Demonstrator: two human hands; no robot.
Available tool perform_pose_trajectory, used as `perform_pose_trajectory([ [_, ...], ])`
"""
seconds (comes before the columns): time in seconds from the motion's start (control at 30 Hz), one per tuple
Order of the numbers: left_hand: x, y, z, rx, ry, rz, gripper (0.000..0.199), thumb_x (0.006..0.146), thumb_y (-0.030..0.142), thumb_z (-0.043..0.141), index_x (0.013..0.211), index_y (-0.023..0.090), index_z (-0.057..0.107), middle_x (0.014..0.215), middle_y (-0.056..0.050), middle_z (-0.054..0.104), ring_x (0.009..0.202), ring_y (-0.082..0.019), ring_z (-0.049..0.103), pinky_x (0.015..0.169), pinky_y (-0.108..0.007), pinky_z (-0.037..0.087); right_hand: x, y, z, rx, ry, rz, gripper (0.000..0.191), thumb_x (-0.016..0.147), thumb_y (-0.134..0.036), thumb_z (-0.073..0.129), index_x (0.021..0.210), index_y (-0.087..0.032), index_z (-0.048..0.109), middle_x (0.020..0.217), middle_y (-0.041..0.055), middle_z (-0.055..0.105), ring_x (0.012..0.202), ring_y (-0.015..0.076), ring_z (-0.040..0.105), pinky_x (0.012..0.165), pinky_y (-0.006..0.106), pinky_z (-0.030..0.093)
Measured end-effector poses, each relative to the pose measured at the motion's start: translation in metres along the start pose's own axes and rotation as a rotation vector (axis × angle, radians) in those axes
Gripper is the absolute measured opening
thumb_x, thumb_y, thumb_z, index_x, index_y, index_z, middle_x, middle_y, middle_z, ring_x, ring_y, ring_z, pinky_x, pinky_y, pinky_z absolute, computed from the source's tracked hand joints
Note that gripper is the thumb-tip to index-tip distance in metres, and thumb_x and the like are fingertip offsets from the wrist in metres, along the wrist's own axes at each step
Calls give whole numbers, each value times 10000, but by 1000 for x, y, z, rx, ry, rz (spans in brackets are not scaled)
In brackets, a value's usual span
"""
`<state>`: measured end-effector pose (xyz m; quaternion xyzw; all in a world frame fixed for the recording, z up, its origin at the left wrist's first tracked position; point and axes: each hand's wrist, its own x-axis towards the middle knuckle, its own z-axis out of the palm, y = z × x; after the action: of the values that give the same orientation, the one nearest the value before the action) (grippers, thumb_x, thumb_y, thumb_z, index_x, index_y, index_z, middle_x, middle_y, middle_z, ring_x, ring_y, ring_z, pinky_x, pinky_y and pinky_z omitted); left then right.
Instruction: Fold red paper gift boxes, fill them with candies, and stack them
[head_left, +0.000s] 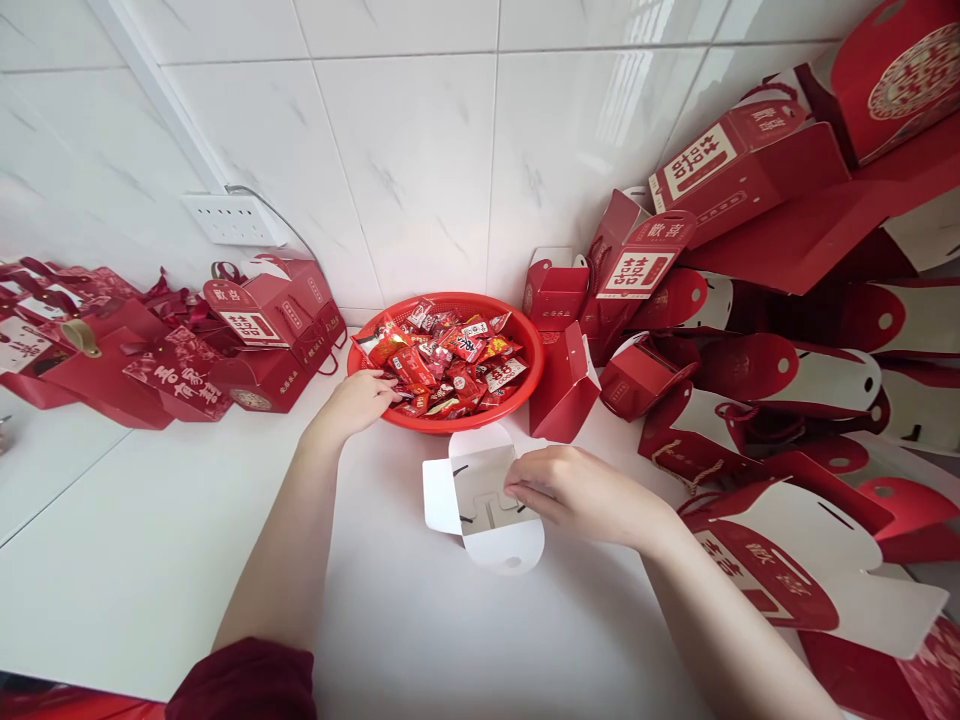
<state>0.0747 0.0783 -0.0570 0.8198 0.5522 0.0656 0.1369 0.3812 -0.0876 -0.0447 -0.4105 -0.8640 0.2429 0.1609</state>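
A red plastic basket (534, 385) is heaped with red-wrapped candies (457, 355). My left hand (361, 402) rests over the basket's near left rim, its fingers stretched onto the candies, some fingertips partly hidden among them. Just in front of the basket stands a small open gift box (487, 490), white inside, with its flaps folded outward. At the box's right side is my right hand (559, 490), palm down, fingers drawn together and reaching over the opening. The hand covers the right flap, and what its fingers hold, if anything, is hidden.
Closed red gift boxes (259, 320) stand on the left of the white table (390, 620). Many open red boxes (757, 370) are stacked along the right. A small red box (562, 385) sits beside the basket. A power strip (232, 218) is on the tiled wall behind.
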Motion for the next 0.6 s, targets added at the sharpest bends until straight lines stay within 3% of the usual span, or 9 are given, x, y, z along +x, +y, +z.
perform_pose_trajectory([
  [0.13,-5,3,-3,-35,18,11,435,803,205,423,1045,278,777,1270,53,664,1243,-197,564,1062,-287,415,0,1,1,6,-2,14,218,984,-221,478,770,-199,508,765,-16,610,679,129,500,619,255,355],
  [0.3,-10,9,-6,-77,20,-29,429,798,184,429,1028,279,778,1194,51,705,1200,-206,599,1051,-297,426,1,2,1,13,-5,17,222,985,-223,473,766,-200,503,769,-12,614,677,131,501,624,255,353],
  [0.4,-12,15,-8,-66,11,-25,394,829,211,434,1035,254,767,1252,19,678,1227,-235,578,1079,-342,401,1,2,1,17,-2,14,223,983,-220,476,763,-198,510,767,-6,617,675,134,501,621,256,350],
  [0.47,-13,19,-10,-46,64,-26,358,848,251,462,1069,234,742,1216,-13,696,1159,-258,614,1111,-406,362,1,2,0,21,2,10,220,977,-215,484,760,-197,513,761,-3,616,667,134,496,614,256,345],
  [0.53,-13,22,-11,-27,148,19,331,838,294,526,1106,222,707,1172,-34,709,1096,-266,637,1121,-451,341,1,2,1,24,7,8,216,973,-210,491,759,-196,518,760,-3,616,659,132,489,607,255,340],
  [0.6,-10,23,-11,-77,132,118,345,809,335,593,1123,218,678,1178,-44,698,1087,-258,637,1076,-422,402,1,2,1,26,9,4,211,970,-205,495,761,-196,522,765,-5,619,659,129,487,605,254,339],
])
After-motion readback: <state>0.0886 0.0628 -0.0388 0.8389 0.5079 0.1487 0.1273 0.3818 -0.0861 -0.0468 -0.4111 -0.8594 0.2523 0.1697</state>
